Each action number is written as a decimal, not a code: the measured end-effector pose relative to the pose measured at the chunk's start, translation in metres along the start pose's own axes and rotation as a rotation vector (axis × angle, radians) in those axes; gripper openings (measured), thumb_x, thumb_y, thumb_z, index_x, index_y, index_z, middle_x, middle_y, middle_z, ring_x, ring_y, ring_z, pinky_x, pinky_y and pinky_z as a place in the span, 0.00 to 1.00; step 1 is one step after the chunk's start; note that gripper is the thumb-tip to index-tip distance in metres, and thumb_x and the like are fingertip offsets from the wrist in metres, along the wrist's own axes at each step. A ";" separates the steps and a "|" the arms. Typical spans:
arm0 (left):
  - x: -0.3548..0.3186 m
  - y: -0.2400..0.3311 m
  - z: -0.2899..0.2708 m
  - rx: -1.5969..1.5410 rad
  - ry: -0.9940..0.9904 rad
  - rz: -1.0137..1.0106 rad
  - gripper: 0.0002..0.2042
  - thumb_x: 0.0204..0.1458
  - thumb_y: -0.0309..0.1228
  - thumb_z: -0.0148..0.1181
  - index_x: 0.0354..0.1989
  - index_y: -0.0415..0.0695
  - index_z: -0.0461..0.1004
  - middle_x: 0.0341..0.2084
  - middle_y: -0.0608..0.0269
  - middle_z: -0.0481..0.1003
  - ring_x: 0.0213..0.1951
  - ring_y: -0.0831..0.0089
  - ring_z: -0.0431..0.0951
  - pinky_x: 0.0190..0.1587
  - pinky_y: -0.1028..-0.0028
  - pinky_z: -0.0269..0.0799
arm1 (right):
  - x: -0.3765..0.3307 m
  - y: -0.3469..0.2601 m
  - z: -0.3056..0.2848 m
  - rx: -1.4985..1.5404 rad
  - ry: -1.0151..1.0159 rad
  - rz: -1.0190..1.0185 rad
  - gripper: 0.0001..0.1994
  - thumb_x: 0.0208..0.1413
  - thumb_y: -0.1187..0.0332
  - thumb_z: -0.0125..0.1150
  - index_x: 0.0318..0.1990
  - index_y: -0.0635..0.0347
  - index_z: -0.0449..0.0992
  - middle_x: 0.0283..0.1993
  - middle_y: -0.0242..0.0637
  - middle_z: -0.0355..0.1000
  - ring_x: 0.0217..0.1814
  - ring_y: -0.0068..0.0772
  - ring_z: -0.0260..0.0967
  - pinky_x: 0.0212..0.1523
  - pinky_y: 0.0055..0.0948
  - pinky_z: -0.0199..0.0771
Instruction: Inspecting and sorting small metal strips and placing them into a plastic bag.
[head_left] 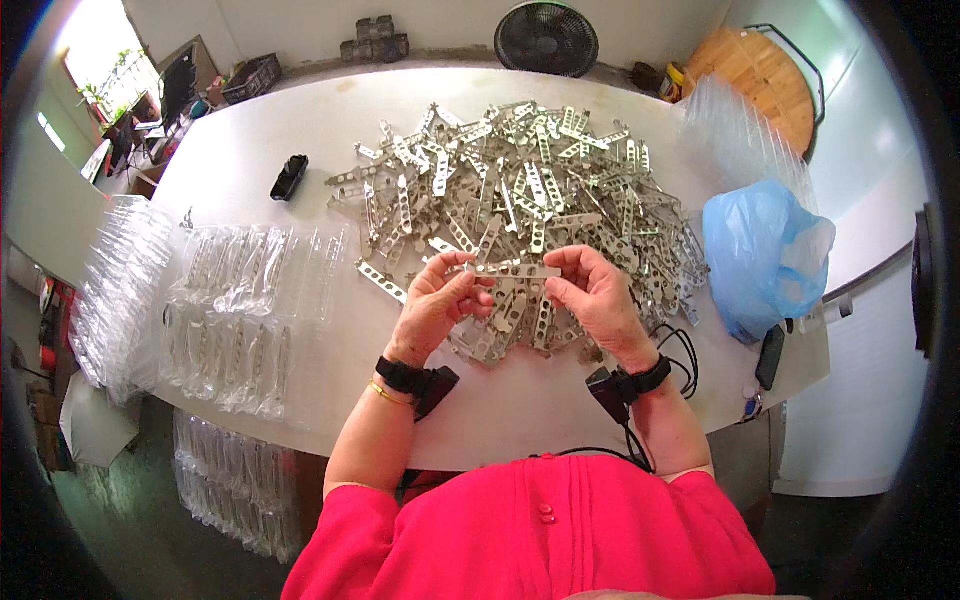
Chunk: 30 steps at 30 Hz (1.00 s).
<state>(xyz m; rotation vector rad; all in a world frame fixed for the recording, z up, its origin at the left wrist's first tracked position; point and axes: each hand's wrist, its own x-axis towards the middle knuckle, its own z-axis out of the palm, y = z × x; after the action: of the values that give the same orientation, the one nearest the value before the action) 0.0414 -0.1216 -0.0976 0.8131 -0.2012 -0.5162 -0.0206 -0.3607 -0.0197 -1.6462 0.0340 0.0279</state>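
A flat metal strip with a row of holes [517,271] stretches level between my two hands. My left hand [440,302] pinches its left end between thumb and fingers, and my right hand [597,298] grips the right end the same way. Just beyond and beneath them spreads a large heap of similar perforated metal strips [540,185], lying crossed over each other on the white table [480,420]. Black straps with small boxes sit on both wrists.
Left of the heap lies a clear plastic tray [225,335] with strips in its slots, beside stacked clear trays [120,290]. A small black container [289,178] stands farther back. At right are a blue plastic bag [762,255], more clear trays [745,130] and black cables [685,350].
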 end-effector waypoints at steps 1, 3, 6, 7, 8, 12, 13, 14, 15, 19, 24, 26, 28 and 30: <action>0.000 0.000 0.000 -0.013 -0.008 -0.005 0.14 0.67 0.29 0.55 0.58 0.42 0.66 0.44 0.48 0.79 0.37 0.70 0.82 0.41 0.70 0.83 | 0.000 0.000 0.000 -0.002 -0.005 -0.021 0.12 0.62 0.78 0.61 0.52 0.64 0.74 0.40 0.27 0.74 0.40 0.16 0.71 0.44 0.19 0.75; -0.001 0.000 -0.001 -0.034 -0.023 -0.001 0.13 0.67 0.29 0.55 0.58 0.42 0.67 0.44 0.48 0.79 0.37 0.69 0.83 0.40 0.70 0.83 | -0.001 0.000 -0.001 -0.023 -0.001 -0.016 0.12 0.62 0.78 0.61 0.52 0.65 0.74 0.40 0.28 0.74 0.40 0.16 0.71 0.43 0.20 0.75; -0.002 -0.002 -0.003 -0.061 -0.041 0.010 0.13 0.67 0.29 0.55 0.57 0.42 0.67 0.44 0.48 0.79 0.37 0.69 0.83 0.40 0.70 0.83 | -0.001 0.002 -0.001 -0.026 0.006 -0.024 0.11 0.61 0.77 0.62 0.51 0.65 0.75 0.38 0.27 0.74 0.38 0.14 0.70 0.40 0.18 0.73; -0.002 -0.002 -0.004 -0.076 -0.053 0.019 0.13 0.67 0.30 0.55 0.57 0.42 0.67 0.44 0.48 0.79 0.37 0.68 0.83 0.40 0.70 0.83 | -0.001 0.003 -0.002 -0.043 0.005 -0.029 0.11 0.61 0.77 0.62 0.51 0.64 0.75 0.38 0.26 0.74 0.38 0.14 0.69 0.39 0.18 0.72; -0.002 -0.002 -0.004 -0.079 -0.056 0.020 0.13 0.67 0.30 0.55 0.57 0.42 0.67 0.43 0.48 0.80 0.37 0.68 0.83 0.40 0.69 0.83 | -0.001 0.004 -0.002 -0.047 0.015 -0.033 0.11 0.60 0.77 0.63 0.50 0.64 0.75 0.37 0.25 0.74 0.37 0.13 0.69 0.38 0.17 0.71; -0.001 -0.002 -0.005 -0.060 -0.044 0.010 0.14 0.67 0.30 0.54 0.58 0.42 0.66 0.44 0.49 0.80 0.37 0.68 0.83 0.40 0.69 0.82 | -0.001 0.004 -0.001 -0.042 0.015 -0.022 0.13 0.59 0.77 0.65 0.51 0.64 0.75 0.40 0.26 0.75 0.40 0.14 0.70 0.42 0.18 0.74; -0.001 -0.002 -0.005 -0.071 -0.054 0.014 0.13 0.68 0.30 0.54 0.58 0.42 0.66 0.44 0.49 0.80 0.37 0.68 0.83 0.40 0.69 0.82 | -0.001 0.003 -0.001 -0.014 0.004 -0.049 0.13 0.59 0.77 0.65 0.51 0.64 0.75 0.41 0.27 0.75 0.42 0.15 0.71 0.44 0.19 0.74; -0.002 -0.002 -0.005 -0.062 -0.055 0.013 0.12 0.68 0.29 0.53 0.57 0.43 0.67 0.44 0.49 0.80 0.36 0.67 0.83 0.41 0.68 0.82 | -0.001 0.002 0.000 0.000 0.003 -0.054 0.13 0.59 0.78 0.65 0.51 0.64 0.74 0.42 0.28 0.75 0.43 0.16 0.72 0.46 0.20 0.75; -0.002 -0.003 -0.006 -0.070 -0.056 0.012 0.11 0.69 0.29 0.51 0.57 0.45 0.68 0.44 0.49 0.80 0.35 0.67 0.83 0.41 0.67 0.81 | -0.001 0.002 0.000 0.015 0.001 -0.056 0.13 0.59 0.78 0.65 0.52 0.64 0.74 0.44 0.29 0.76 0.45 0.17 0.73 0.48 0.20 0.76; -0.001 -0.006 -0.010 -0.080 -0.076 0.028 0.11 0.69 0.29 0.51 0.56 0.44 0.69 0.43 0.50 0.80 0.34 0.67 0.83 0.41 0.67 0.81 | 0.000 0.001 0.002 0.030 -0.007 -0.047 0.13 0.60 0.79 0.63 0.52 0.65 0.73 0.46 0.32 0.76 0.47 0.20 0.74 0.50 0.23 0.77; 0.001 -0.008 -0.013 -0.063 -0.078 0.025 0.11 0.68 0.30 0.52 0.56 0.44 0.70 0.41 0.51 0.81 0.35 0.66 0.83 0.42 0.66 0.81 | -0.001 0.003 0.003 -0.011 -0.001 -0.066 0.13 0.61 0.78 0.63 0.52 0.65 0.72 0.44 0.34 0.77 0.45 0.21 0.75 0.47 0.23 0.77; 0.000 -0.009 -0.013 -0.068 -0.064 -0.006 0.11 0.68 0.30 0.53 0.56 0.45 0.70 0.42 0.52 0.81 0.36 0.66 0.83 0.42 0.66 0.82 | 0.000 0.002 0.003 -0.033 0.000 -0.083 0.13 0.61 0.77 0.62 0.53 0.64 0.72 0.42 0.34 0.77 0.41 0.21 0.75 0.42 0.23 0.77; -0.003 -0.008 -0.013 -0.013 -0.014 -0.004 0.11 0.67 0.31 0.54 0.56 0.46 0.71 0.42 0.53 0.81 0.37 0.67 0.84 0.43 0.66 0.82 | -0.001 -0.001 0.004 -0.066 0.024 -0.082 0.14 0.61 0.77 0.63 0.53 0.63 0.71 0.42 0.32 0.76 0.39 0.19 0.74 0.39 0.20 0.76; -0.004 -0.007 -0.013 -0.021 -0.008 -0.033 0.11 0.67 0.31 0.54 0.56 0.46 0.70 0.43 0.53 0.81 0.38 0.67 0.84 0.43 0.66 0.82 | -0.002 -0.003 0.009 -0.057 0.021 -0.066 0.14 0.61 0.77 0.64 0.53 0.62 0.71 0.40 0.31 0.75 0.37 0.18 0.73 0.37 0.19 0.75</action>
<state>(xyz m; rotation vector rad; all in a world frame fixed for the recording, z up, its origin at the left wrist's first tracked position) 0.0402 -0.1154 -0.1110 0.7953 -0.1896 -0.5519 -0.0220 -0.3516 -0.0172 -1.7040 -0.0046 -0.0390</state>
